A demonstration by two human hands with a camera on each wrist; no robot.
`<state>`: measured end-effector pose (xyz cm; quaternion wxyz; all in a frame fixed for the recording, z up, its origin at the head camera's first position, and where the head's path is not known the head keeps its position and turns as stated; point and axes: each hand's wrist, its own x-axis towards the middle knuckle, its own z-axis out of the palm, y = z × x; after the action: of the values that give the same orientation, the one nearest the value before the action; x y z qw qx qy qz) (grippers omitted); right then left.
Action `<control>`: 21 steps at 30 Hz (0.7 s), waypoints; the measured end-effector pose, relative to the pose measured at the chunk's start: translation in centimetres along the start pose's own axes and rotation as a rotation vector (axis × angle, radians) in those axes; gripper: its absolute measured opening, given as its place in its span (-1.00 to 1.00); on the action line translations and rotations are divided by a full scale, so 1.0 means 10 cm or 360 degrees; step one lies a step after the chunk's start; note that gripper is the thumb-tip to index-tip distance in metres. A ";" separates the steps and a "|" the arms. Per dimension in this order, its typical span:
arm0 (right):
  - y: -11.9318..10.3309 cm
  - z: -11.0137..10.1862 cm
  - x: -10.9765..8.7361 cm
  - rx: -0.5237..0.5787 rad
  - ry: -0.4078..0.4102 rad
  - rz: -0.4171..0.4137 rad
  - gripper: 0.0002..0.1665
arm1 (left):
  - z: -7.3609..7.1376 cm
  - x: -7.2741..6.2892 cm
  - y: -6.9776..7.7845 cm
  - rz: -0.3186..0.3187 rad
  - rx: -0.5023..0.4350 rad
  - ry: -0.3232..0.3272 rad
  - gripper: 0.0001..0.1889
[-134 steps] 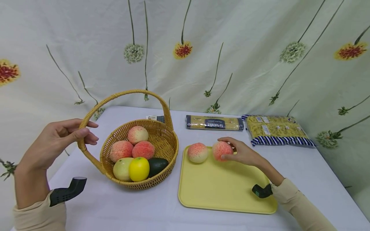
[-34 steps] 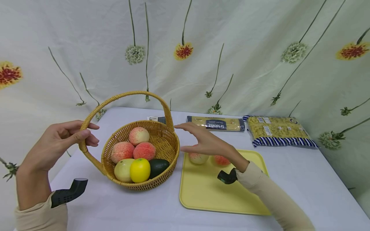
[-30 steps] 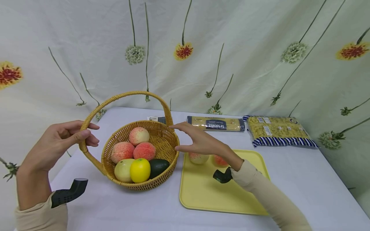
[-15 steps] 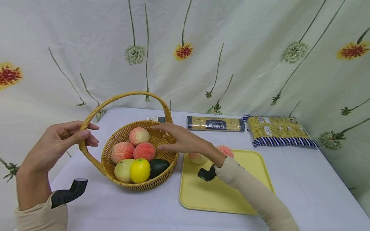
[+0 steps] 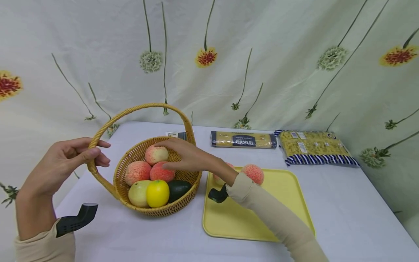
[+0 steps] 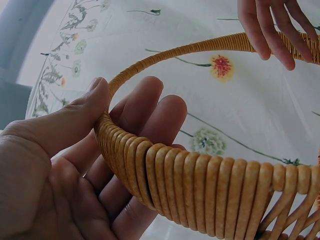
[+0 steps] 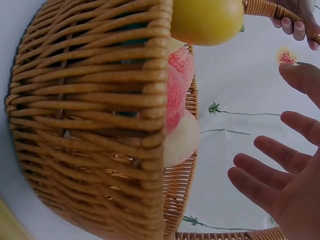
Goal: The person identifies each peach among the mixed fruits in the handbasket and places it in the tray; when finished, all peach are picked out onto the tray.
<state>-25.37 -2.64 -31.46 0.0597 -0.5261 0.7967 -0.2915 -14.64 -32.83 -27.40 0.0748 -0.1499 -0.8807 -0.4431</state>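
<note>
White-covered table [image 5: 350, 211]: basket [image 5: 163, 211] left, yellow tray [image 5: 242, 218] right. Left hand [image 5: 62, 160] grasps basket handle [image 5: 147, 105] between thumb and fingers. Right hand [image 5: 186, 154] over basket, fingers spread, nothing held. Pale peach [image 5: 155, 155] and red peach [image 5: 160, 173] in basket, just by its fingertips; two tray peaches [image 5: 252, 174]. Step looks like a reach for a basket peach; next move calls for closing fingers round one without shoving neighbours.
</note>
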 end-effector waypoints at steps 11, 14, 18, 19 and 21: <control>0.00 0.06 0.17 -0.0073 -0.0019 0.0052 -0.29 | 0.00 -0.01 -0.01 0.0010 0.0012 0.0008 -0.76; 0.00 0.08 0.22 -0.0067 -0.0033 0.0073 -0.30 | -0.01 -0.01 -0.01 0.0018 0.0008 0.0006 -0.76; 0.00 0.10 0.27 -0.0024 -0.0062 0.0100 -0.31 | 0.00 -0.01 -0.01 0.0025 -0.0006 0.0000 -0.76; 0.00 0.10 0.28 -0.0014 -0.0068 0.0105 -0.31 | 0.00 -0.01 0.00 0.0026 -0.0009 -0.0002 -0.76; 0.00 0.11 0.30 -0.0002 -0.0078 0.0119 -0.31 | 0.00 -0.01 0.00 0.0026 -0.0005 -0.0002 -0.76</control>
<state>-26.24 -5.65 -31.74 0.0896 -0.5028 0.8144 -0.2754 -14.56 -32.89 -27.40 0.0778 -0.1575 -0.8788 -0.4437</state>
